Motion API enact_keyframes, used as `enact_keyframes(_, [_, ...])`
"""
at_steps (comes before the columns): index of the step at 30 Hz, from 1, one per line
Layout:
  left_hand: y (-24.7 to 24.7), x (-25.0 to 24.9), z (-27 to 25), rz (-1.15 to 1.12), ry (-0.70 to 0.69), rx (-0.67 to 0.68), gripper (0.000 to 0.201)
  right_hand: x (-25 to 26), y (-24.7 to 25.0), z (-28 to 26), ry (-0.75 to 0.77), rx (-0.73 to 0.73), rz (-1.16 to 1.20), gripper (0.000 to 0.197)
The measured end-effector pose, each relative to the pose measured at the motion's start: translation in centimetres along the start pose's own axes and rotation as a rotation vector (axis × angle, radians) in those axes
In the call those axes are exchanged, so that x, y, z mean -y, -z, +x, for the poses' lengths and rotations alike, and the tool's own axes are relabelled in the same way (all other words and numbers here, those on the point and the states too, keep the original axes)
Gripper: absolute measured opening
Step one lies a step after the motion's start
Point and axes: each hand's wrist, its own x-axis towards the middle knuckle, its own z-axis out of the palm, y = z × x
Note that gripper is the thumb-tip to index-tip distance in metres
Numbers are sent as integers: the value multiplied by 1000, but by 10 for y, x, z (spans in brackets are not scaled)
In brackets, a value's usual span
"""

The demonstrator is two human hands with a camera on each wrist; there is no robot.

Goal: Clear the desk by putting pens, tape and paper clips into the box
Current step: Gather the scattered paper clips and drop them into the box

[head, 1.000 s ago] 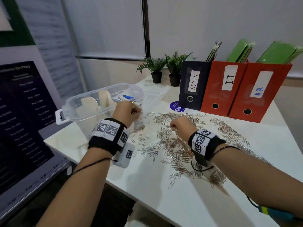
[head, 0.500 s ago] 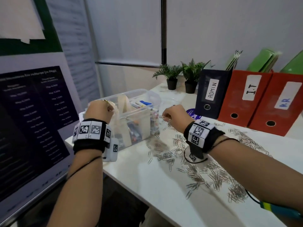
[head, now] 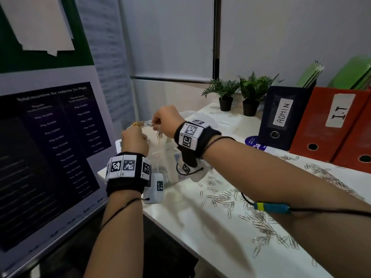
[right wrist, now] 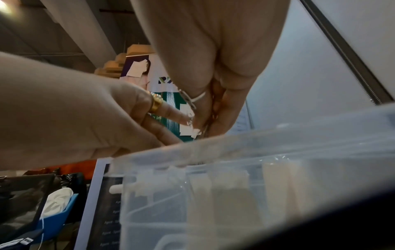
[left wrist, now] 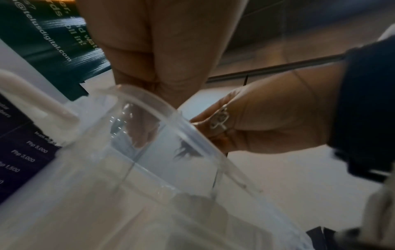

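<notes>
Paper clips poised over the box

The right hand (head: 167, 120) pinches a dangling bunch of paper clips (head: 158, 132) directly above the clear box (head: 160, 157); the left hand (head: 135, 140), seemingly curled on the rim, steadies it

You're working over a clear, glossy plastic box (head: 166, 157) with a smooth rim, its white latch (left wrist: 40, 104) matt plastic. The paper clips (head: 261, 223) scattered toward 3 o'clock are thin bright metal wire, shiny against the smooth, glossy white desk (head: 200, 237). Your left hand (head: 135, 138) wears a polished gold-coloured metal ring (head: 136, 124); your right hand (head: 167, 121) pinches a few shiny clips (head: 155, 125). Both black wristbands (head: 125, 187) look like soft matt cloth. At 2 o'clock, the red binders (head: 329, 125) look like matt card, with paper labels.
</notes>
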Motion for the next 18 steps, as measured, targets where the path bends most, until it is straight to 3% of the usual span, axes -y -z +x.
enact_keyframes(7, [11, 8, 4, 31, -18, 19, 48, 2, -23, 10, -83, 211, 104, 34])
enact_keyframes(9, [12, 8, 5, 15, -29, 35, 53, 0, -21, 8, -69, 202, 114, 40])
enact_keyframes(12, [11, 6, 2, 22, -62, 49, 54, -2, -19, 6, -57, 143, 90, 28])
enact_keyframes(15, [9, 3, 0, 35, -75, 58, 52, -3, -18, 2, -36, 176, 76, 21])
enact_keyframes(18, [5, -2, -1, 49, -88, 44, 47, -10, -11, -9, 0, 152, 65, 28])
